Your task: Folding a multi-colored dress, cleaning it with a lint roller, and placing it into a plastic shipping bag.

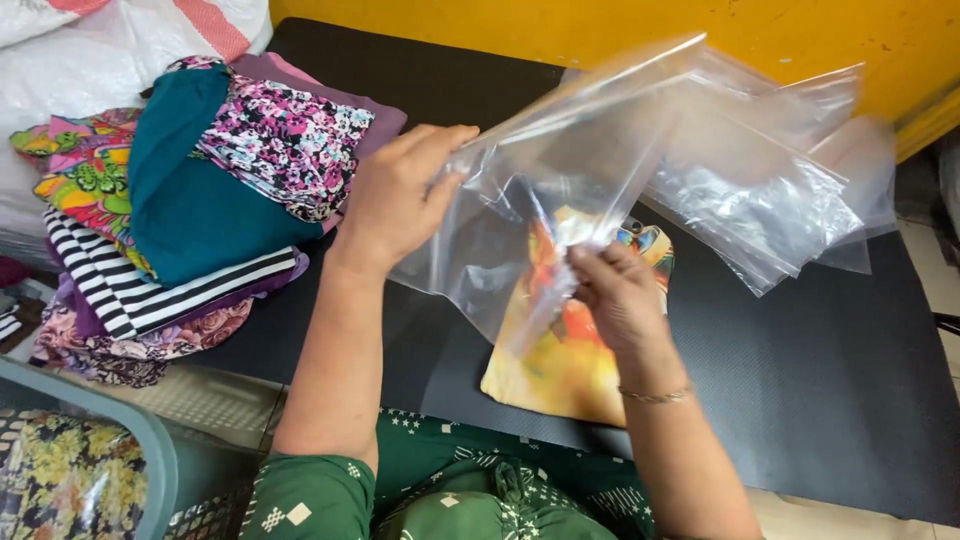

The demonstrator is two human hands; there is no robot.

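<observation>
My left hand [395,195] and my right hand [615,290] both grip a clear plastic bag [560,180], held up above the black mat [800,370]. The left hand pinches the bag's upper left edge, the right hand pinches its lower middle. Beneath the bag lies a folded yellow and orange printed cloth [560,365] on the mat. More clear plastic bags [770,200] lie in a loose heap to the right, partly blurred.
A stack of folded cloths [190,200] in floral, teal and striped prints sits at the left of the mat. A grey basket [150,450] with packed floral cloth stands at lower left. White sacks [90,50] lie behind, a yellow wall [600,25] beyond.
</observation>
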